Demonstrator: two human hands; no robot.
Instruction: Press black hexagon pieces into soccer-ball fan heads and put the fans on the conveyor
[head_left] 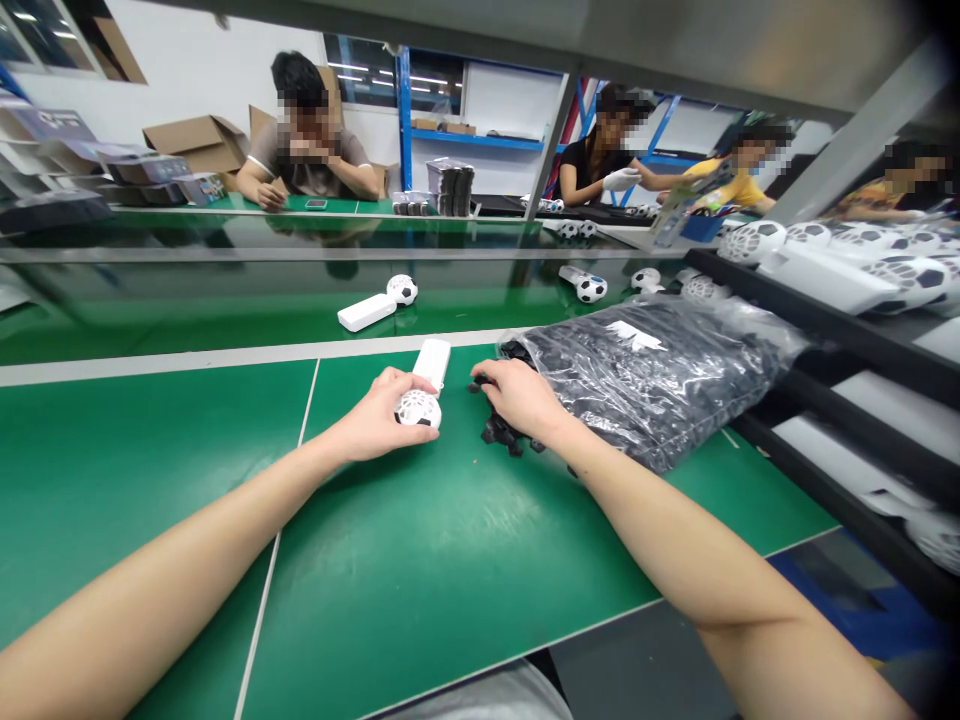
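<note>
My left hand (369, 418) is closed around the round head of a white handheld fan (431, 364). Its head has a black-and-white football pattern, and its flat handle points away from me on the green table. Over a pile of small black parts (501, 434), my right hand (521, 396) has its fingers bent, with a small black part (478, 383) at the tips. The pile spills from the mouth of a clear plastic bag (652, 375) full of black pieces, just right of that hand.
Beyond a pale strip, a conveyor belt (262, 315) carries a football fan (367, 312) and another fan (591, 288). Black racks (840, 330) with more fans stand at the right. Several people sit across the line. A metal shelf (480, 35) hangs overhead.
</note>
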